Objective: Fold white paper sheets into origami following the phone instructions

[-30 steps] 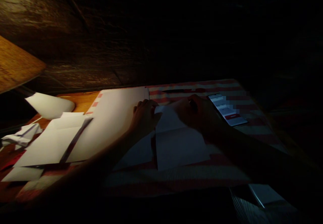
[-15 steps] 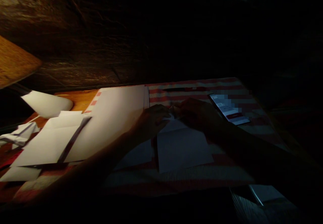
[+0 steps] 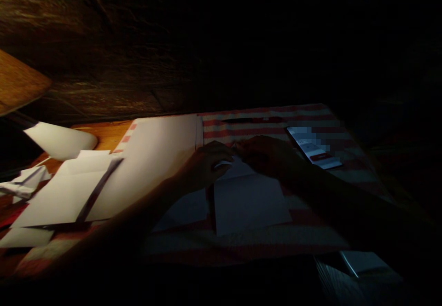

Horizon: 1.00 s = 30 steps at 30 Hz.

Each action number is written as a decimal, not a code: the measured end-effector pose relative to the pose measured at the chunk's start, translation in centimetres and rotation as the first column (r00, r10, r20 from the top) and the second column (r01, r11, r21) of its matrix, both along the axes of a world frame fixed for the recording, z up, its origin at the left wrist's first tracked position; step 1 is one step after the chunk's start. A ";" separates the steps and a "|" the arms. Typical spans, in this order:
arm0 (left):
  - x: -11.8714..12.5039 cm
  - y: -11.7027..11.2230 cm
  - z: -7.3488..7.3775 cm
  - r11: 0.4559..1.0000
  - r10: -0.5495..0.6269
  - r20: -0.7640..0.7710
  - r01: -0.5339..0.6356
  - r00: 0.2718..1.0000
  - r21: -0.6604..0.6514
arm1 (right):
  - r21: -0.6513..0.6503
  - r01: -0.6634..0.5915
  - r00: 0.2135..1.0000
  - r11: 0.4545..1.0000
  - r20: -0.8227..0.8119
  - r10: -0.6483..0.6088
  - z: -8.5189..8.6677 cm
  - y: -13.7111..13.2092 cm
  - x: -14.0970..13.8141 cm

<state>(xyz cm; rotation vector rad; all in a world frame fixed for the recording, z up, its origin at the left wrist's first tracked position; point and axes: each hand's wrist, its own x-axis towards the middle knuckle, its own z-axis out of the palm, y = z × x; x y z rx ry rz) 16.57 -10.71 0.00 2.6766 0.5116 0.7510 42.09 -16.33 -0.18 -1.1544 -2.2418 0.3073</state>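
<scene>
A creased sheet of paper (image 3: 250,202) lies on a striped cloth (image 3: 311,238), its far end narrowing between my hands. My left hand (image 3: 214,158) is closed with bent fingers on the left side of that far end. Close beside it, my right hand (image 3: 258,152) is closed on the tip from the right, with its fingers deep in shadow. The exact shape of the paper under the fingers is hidden. Beneath my left forearm, a larger white sheet (image 3: 162,140) lies on the cloth.
A lit phone (image 3: 312,147) lies to the right. Folded paper (image 3: 71,184), a crumpled paper shape (image 3: 26,181) and a lamp with a white base (image 3: 62,141) and orange shade (image 3: 20,85) are at left. A dark slender object (image 3: 252,120) lies at the back, before a dark wall (image 3: 120,66).
My left hand has shifted slightly, and a bit more of the paper's far end shows between the hands. The whole view has drifted a little. Both hands stay at the paper.
</scene>
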 end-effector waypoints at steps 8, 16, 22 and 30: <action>0.0 0.0 0.2 1.000 -0.016 -0.011 0.016 1.000 -0.018 | -0.015 0.013 0.999 1.000 -0.032 -0.013 -0.2 0.2 -0.1; -0.2 0.2 -0.2 0.999 -0.041 -0.053 0.040 0.998 -0.024 | -0.009 0.006 0.996 1.000 -0.084 -0.007 -0.5 0.4 0.0; -0.2 0.4 -0.5 0.998 -0.065 -0.065 0.064 0.996 -0.029 | -0.020 0.001 0.996 1.000 -0.086 -0.003 -0.6 0.5 0.0; -0.2 0.4 -0.7 0.999 -0.043 -0.078 0.041 0.996 -0.029 | -0.028 -0.013 0.993 1.000 -0.114 0.009 -0.6 0.5 0.0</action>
